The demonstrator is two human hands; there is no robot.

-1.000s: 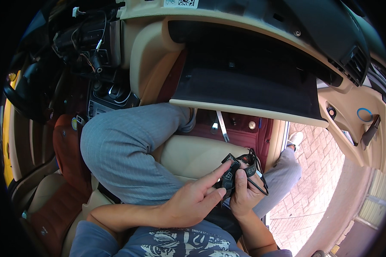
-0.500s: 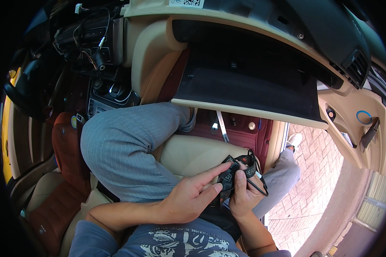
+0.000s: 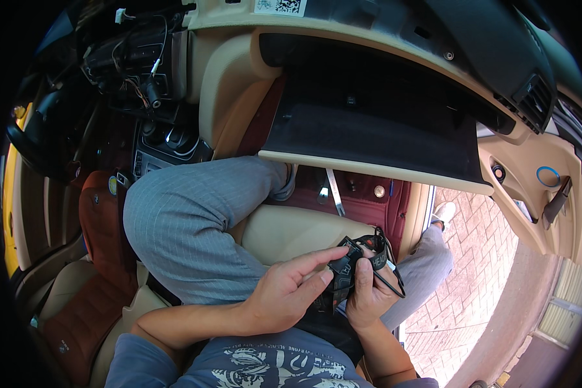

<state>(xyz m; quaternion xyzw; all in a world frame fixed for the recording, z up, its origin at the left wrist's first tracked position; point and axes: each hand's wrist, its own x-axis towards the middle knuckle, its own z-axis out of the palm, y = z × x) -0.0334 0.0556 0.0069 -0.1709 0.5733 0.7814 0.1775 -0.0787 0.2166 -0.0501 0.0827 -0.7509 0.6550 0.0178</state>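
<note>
Above the cream front passenger seat: black printed strap, thin cord looping off it, gripped in the right hand, thumb on top. Left hand lays index finger and thumb against it (pinching or only touching, I can't tell). Forked metal pry tool on maroon floor mat, near the open glovebox lid.

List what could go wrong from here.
The looped thin black cable sticks out beside the right hand and might snag while the left hand touches the black fabric strap with grey lettering.

The silver forked metal tool lies loose in the dark red footwell; a shifting foot could knock it.

The blue-grey pinstriped trouser leg appears close to the open black glovebox lid with beige edge; lifting the leg may bump it.
</note>
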